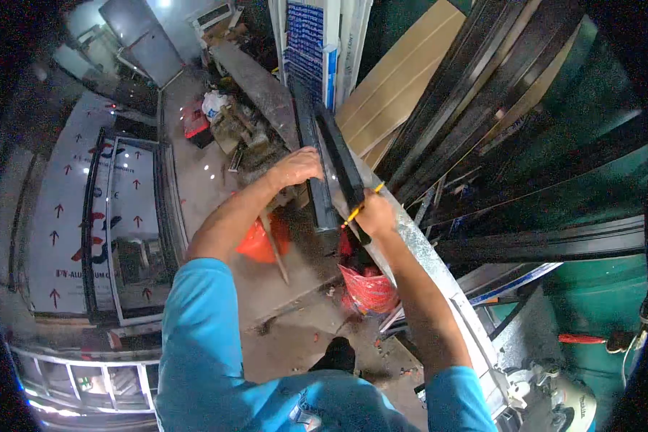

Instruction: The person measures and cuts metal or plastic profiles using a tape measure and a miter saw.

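Note:
My left hand (299, 167) is closed over the upper part of a dark metal profile (322, 205), which points toward me. A second dark profile (340, 153) lies just to its right, with a narrow gap between them. In my right hand (376, 216) is a yellow pencil (355, 213), its lower end angled toward the near end of the left profile. The same hand rests at the near part of the right profile. Both profiles lie along a long, pale, dusty bench (414, 234).
Tall dark profiles (475, 79) and tan panels (403, 72) lean at the upper right. A red bag (367, 289) stands below the bench, and an orange-red bag (263, 241) lies left of it. A Makita power tool (572, 405) sits lower right. Framed panels (133, 216) stand at left.

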The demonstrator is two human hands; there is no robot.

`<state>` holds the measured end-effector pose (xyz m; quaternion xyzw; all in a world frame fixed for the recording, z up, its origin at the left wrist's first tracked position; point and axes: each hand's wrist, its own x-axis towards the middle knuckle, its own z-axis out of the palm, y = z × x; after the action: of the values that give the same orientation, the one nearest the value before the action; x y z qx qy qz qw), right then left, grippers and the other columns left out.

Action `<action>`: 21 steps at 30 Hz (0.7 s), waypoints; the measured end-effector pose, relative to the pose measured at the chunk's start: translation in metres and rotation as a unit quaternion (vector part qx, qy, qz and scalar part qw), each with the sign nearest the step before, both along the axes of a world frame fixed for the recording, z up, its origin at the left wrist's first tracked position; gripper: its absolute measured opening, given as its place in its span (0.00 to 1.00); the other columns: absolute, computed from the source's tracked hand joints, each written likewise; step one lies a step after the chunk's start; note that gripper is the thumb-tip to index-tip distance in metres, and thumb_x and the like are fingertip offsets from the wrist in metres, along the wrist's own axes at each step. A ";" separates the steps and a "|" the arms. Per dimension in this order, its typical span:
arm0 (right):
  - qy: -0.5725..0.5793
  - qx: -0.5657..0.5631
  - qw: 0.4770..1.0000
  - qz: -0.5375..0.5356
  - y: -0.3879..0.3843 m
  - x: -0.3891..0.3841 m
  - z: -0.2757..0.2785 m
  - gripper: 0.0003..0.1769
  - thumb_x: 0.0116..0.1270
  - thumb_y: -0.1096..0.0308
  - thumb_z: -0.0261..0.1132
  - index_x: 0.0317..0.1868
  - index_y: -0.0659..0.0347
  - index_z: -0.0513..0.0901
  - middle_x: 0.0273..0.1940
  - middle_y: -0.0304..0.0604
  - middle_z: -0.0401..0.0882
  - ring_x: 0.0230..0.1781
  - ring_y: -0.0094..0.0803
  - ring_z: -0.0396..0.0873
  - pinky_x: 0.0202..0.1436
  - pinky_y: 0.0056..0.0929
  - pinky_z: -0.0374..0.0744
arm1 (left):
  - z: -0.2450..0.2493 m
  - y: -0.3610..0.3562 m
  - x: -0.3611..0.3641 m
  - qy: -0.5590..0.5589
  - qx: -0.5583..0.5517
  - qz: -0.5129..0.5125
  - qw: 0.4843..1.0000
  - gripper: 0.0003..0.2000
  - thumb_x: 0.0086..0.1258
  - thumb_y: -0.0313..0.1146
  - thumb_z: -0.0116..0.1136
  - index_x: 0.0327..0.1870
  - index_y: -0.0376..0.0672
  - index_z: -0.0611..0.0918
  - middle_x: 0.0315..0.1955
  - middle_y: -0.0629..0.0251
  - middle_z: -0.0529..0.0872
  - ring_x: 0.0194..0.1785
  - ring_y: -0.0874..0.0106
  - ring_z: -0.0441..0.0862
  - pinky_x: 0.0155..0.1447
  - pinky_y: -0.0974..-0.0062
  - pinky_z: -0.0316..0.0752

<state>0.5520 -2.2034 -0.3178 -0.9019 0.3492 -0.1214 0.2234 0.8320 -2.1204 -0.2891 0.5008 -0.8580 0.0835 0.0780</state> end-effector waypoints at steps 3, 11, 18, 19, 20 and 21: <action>0.040 0.060 0.997 -0.036 -0.004 0.030 0.006 0.23 0.62 0.58 0.69 0.54 0.62 0.79 0.45 0.60 0.87 0.47 0.57 0.86 0.51 0.53 0.83 | -0.014 -0.005 0.001 0.018 0.081 0.067 0.994 0.13 0.56 0.23 0.60 0.37 0.54 0.88 0.40 0.74 0.87 0.57 0.67 0.81 0.74 0.54 0.65; -0.004 0.060 0.998 -0.012 0.002 0.043 0.005 0.29 0.62 0.52 0.72 0.56 0.65 0.78 0.42 0.62 0.87 0.45 0.58 0.87 0.51 0.53 0.84 | -0.058 -0.007 0.001 0.112 0.032 0.039 0.992 0.08 0.58 0.24 0.62 0.35 0.52 0.85 0.39 0.68 0.85 0.54 0.62 0.80 0.64 0.53 0.75; -0.001 0.056 0.998 -0.004 -0.002 0.048 -0.003 0.30 0.62 0.50 0.72 0.54 0.65 0.78 0.43 0.59 0.87 0.47 0.56 0.86 0.52 0.52 0.83 | -0.028 -0.006 -0.024 0.062 0.093 0.046 0.993 0.14 0.51 0.17 0.61 0.38 0.43 0.86 0.37 0.62 0.85 0.50 0.55 0.81 0.58 0.62 0.77; -0.014 0.075 0.997 0.010 -0.003 0.046 -0.002 0.31 0.63 0.48 0.72 0.55 0.65 0.78 0.43 0.59 0.87 0.48 0.55 0.86 0.53 0.51 0.82 | -0.026 -0.007 -0.025 0.069 0.083 0.018 0.994 0.15 0.51 0.17 0.61 0.39 0.43 0.87 0.38 0.61 0.86 0.50 0.55 0.81 0.58 0.63 0.77; -0.026 0.096 0.995 0.023 -0.004 0.044 0.002 0.32 0.63 0.46 0.72 0.55 0.65 0.78 0.44 0.59 0.87 0.49 0.55 0.85 0.53 0.51 0.82 | -0.024 -0.007 -0.024 0.069 0.086 0.014 0.994 0.15 0.51 0.17 0.61 0.39 0.43 0.87 0.38 0.61 0.86 0.50 0.55 0.81 0.58 0.63 0.77; -0.031 0.127 0.991 0.040 -0.006 0.039 0.007 0.34 0.64 0.43 0.71 0.56 0.65 0.78 0.45 0.60 0.86 0.51 0.56 0.84 0.54 0.50 0.81 | -0.024 -0.006 -0.019 0.083 0.086 0.012 0.993 0.16 0.51 0.17 0.62 0.41 0.44 0.87 0.39 0.61 0.86 0.50 0.55 0.81 0.59 0.61 0.77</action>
<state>0.5913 -2.2097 -0.3106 -0.8751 0.3187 -0.0951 0.3517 0.8126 -2.1265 -0.3130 0.5214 -0.8464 -0.0309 0.1043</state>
